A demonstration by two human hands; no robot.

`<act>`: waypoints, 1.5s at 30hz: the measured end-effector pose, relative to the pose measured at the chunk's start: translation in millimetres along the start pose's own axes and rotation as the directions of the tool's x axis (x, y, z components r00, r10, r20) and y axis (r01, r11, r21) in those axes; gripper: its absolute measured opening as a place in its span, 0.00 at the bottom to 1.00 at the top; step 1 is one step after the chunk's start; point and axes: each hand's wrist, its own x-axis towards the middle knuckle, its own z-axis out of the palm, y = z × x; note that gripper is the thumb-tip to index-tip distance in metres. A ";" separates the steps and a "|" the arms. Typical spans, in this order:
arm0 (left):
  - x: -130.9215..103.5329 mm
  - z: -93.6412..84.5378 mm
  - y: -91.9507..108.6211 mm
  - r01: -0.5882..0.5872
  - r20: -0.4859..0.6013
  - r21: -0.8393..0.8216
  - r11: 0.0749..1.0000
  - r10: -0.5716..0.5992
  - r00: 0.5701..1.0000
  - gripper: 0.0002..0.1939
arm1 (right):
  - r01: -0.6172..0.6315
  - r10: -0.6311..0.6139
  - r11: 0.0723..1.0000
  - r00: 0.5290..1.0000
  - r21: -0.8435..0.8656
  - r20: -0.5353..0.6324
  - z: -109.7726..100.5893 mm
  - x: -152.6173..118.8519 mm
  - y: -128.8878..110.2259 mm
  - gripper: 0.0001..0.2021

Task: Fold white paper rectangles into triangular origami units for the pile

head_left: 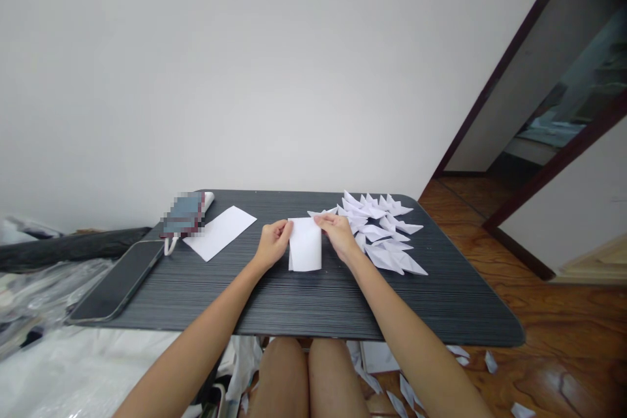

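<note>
On the black, finely ribbed desk (304, 307), a glossy black smartphone (117, 282) was laid at the left, then a flat white paper rectangle (221, 234). By the left hand (274, 245), a doubled white paper sheet (305, 245) was pinched near its upper left corner, over the desk's middle; its upper right was pinched by the right hand (337, 235). Folding was judged in hand; aligned edges and a firm crease seemed called for. Sharp-pointed folded white paper pieces (377, 232) were heaped at the right.

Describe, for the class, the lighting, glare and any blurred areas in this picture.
Head view: soft light on the wall; head view, lower right: a glare patch on the wooden floor; head view, left: blocky pixelation over a device; head view, right: a dim, indistinct doorway; head view, centre: the held white paper reads clearly.
</note>
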 end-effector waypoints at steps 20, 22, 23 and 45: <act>6.5 -8.5 -3.0 0.139 -0.149 -0.200 0.970 -0.170 0.974 0.19 | -0.249 0.268 0.961 0.944 -0.119 0.191 2.0 -8.2 0.1 0.15; 8.4 -9.4 -5.7 0.139 -0.202 -0.211 0.968 -0.182 0.962 0.18 | -0.226 0.249 0.966 0.947 -0.129 0.204 3.3 -9.1 -1.1 0.14; 9.2 -9.6 -7.9 0.135 -0.237 -0.208 0.969 -0.184 0.954 0.18 | -0.217 0.244 0.966 0.944 -0.137 0.223 3.9 -9.2 -1.3 0.13; 17.5 7.9 24.6 -0.612 0.397 0.627 0.482 0.478 0.783 0.14 | 0.274 -0.143 0.796 0.951 -0.539 0.273 5.1 -21.5 -4.5 0.13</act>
